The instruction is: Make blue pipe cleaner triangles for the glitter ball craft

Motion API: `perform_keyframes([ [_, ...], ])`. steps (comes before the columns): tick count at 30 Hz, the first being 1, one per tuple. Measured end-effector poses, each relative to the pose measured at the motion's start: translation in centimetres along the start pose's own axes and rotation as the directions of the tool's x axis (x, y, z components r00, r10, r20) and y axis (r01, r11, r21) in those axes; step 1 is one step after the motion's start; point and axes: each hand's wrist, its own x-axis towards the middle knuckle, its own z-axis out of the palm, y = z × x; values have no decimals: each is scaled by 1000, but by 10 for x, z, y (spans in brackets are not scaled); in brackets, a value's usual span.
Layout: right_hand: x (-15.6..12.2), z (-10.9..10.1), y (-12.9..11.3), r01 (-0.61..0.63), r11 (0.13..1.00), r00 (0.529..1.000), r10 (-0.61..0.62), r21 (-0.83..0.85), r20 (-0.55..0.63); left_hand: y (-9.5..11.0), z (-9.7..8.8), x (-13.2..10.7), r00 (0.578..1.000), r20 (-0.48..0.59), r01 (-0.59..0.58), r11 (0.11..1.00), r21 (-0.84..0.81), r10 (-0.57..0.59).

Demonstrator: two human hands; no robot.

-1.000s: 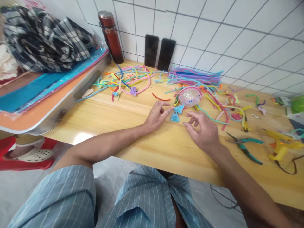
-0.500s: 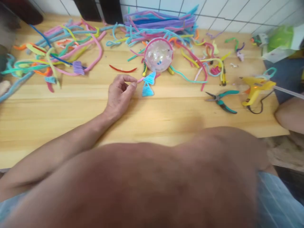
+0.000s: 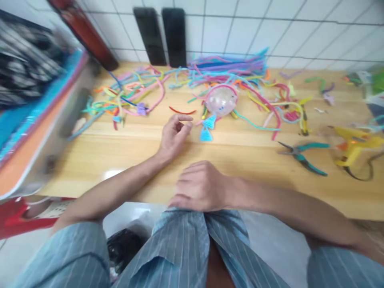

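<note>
Right hand (image 3: pixel 202 186) drawn back to the near edge of the pale wooden table (image 3: pixel 240 154)

It is loosely curled, palm hidden (whether it grips anything, I cannot tell); a second ago it hovered right of the bright-blue, ribbed, two-triangle piece (image 3: pixel 206 135). Farther off, the left hand (image 3: pixel 175 136) is half open, apparently holding nothing, just left of that piece, which lies before the clear, pink-rimmed dome (image 3: pixel 221 100). Handling seems paused.

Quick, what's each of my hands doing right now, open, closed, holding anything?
Left hand: partly open, nothing visible in it, beside the blue bow-shaped piece.
Right hand: fingers curled down; can't tell if it's holding anything.
</note>
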Motion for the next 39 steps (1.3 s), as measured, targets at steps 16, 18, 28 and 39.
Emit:
perform_keyframes([
  [16, -41, 14, 56, 7, 997, 981, -21, -73, -195, -41, -41, 188, 970, 164, -81, 393, 916, -181],
  [18, -42, 14, 56, 4, 998, 982, -17, -70, -187, -39, -48, 188, 969, 161, -79, 382, 921, -186],
  [28, -43, 18, 62, -4, 997, 987, -7, -72, -158, -12, -115, 194, 977, -209, 113, 758, 642, 31],
  [39, -13, -39, 74, -392, 560, 617, 748, 730, -243, 68, -37, 54, 934, 269, 342, 805, -485, -234],
])
